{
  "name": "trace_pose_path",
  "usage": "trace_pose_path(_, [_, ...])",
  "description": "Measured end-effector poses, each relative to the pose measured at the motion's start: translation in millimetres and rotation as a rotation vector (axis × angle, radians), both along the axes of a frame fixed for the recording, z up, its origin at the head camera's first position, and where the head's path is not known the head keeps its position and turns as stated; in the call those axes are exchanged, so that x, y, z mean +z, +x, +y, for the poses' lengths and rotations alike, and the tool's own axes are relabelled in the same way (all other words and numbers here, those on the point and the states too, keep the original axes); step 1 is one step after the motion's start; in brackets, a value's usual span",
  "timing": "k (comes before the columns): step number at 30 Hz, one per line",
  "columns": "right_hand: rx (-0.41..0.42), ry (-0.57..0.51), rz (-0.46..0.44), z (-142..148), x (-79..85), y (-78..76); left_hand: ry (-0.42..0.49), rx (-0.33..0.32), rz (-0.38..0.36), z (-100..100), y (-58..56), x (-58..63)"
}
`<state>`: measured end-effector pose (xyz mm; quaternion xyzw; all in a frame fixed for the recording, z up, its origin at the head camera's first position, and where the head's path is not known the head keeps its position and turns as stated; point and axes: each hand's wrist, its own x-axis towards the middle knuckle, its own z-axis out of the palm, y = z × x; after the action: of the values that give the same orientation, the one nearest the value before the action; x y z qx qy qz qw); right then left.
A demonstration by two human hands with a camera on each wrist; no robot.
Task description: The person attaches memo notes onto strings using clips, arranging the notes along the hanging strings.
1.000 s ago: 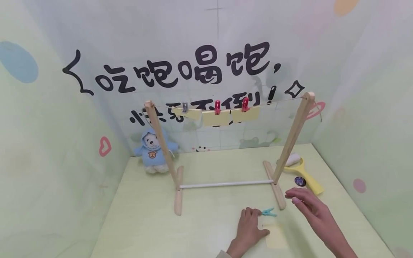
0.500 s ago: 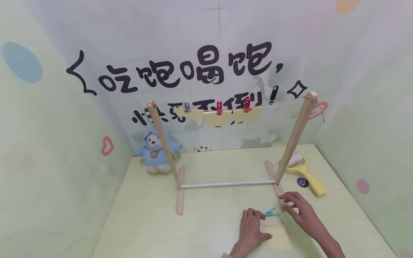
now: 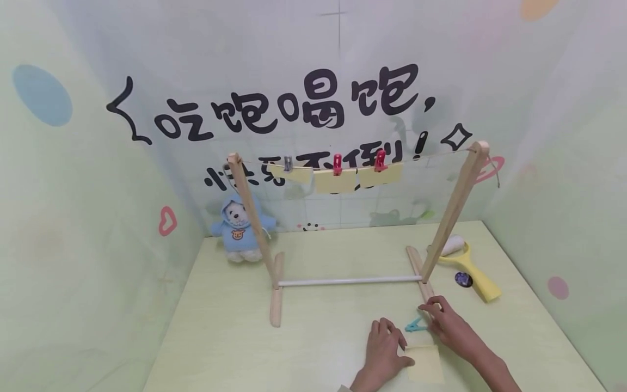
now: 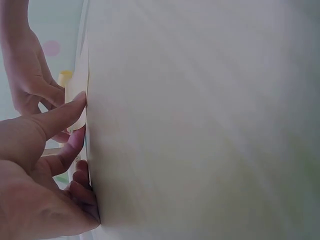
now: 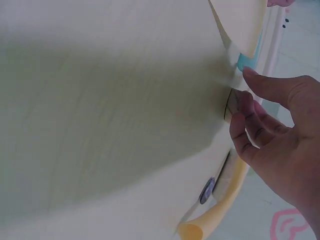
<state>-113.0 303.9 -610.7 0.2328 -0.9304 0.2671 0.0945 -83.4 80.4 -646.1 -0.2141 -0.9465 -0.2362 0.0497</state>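
In the head view a small pale yellow paper square (image 3: pixel 425 366) lies at the front right of the table. My left hand (image 3: pixel 384 351) rests at its left edge. In the left wrist view the thumb (image 4: pixel 79 100) overlaps the paper edge, and the index fingertip is apart from it at the corner. A small turquoise clothespin (image 3: pixel 415 325) lies just beyond the paper. My right hand (image 3: pixel 453 329) hovers right of the clothespin, fingers bent, nothing between them. In the right wrist view its thumb tip is close to the clothespin (image 5: pixel 247 61), partly hidden by the paper.
A wooden rack (image 3: pixel 450 215) stands behind, its string carrying several yellow papers (image 3: pixel 335 182) under one grey and two red clips (image 3: pixel 337 164). A yellow-handled roller (image 3: pixel 482 283) and a dark round disc (image 3: pixel 463 280) lie right. A blue-hooded plush toy (image 3: pixel 240 234) sits back left.
My right hand has come left and down toward the clothespin and paper. My left index finger has shifted from beside the clothespin to the paper's corner. The head view has shifted slightly.
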Motion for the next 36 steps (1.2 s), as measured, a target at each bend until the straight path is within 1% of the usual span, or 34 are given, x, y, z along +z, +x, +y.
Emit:
trace_pose_path(3, [-0.040,0.034,-0.057,-5,6.8,3.1,-0.009,-0.008,0.001,-1,0.8,1.9])
trace_pose_path(6, [-0.056,0.053,-0.079,-8,9.2,5.2,-0.030,-0.015,-0.009,-2,1.4,5.9])
trace_pose_path(8, [-0.069,0.052,-0.081,-9,8.9,6.1,-0.043,-0.018,-0.023,-3,1.9,10.6])
trace_pose_path(12, [-0.089,0.037,-0.078,-9,6.8,6.8,-0.076,-0.028,-0.069,-4,3.6,26.7])
trace_pose_path(14, [-0.090,0.026,-0.075,-9,5.7,7.1,-0.094,-0.029,-0.077,-5,4.8,34.2])
trace_pose_path(17, [-0.091,0.034,-0.057,-9,3.3,7.6,-0.105,-0.026,-0.070,-5,5.8,37.0])
trace_pose_path(19, [-0.080,0.052,-0.029,-9,1.3,7.8,-0.095,-0.024,-0.058,-5,5.9,35.0])
trace_pose_path(21, [-0.063,0.067,0.008,-8,0.3,8.1,-0.070,-0.024,-0.049,-5,5.3,31.6])
trace_pose_path(23, [-0.056,0.083,0.029,-9,0.5,8.4,-0.035,-0.021,-0.030,-5,4.3,25.4])
trace_pose_path(25, [-0.068,0.090,0.019,-10,2.1,9.2,0.013,-0.026,-0.032,-5,2.0,20.3])
trace_pose_path(28, [-0.107,0.101,-0.030,-11,4.3,10.0,0.117,-0.039,-0.075,-7,-1.5,18.1])
trace_pose_path(31, [-0.121,0.097,-0.047,-11,3.0,10.3,0.240,-0.052,-0.193,-10,-4.1,22.1])
trace_pose_path(33, [-0.118,0.091,-0.020,-11,0.8,10.5,0.314,-0.048,-0.253,-11,-5.4,21.8])
trace_pose_path(35, [-0.113,0.085,0.014,-11,-2.1,10.8,0.367,-0.030,-0.327,-11,-6.5,22.5])
trace_pose_path(36, [-0.112,0.081,0.031,-11,-3.4,10.9,0.384,-0.016,-0.347,-10,-7.0,21.6])
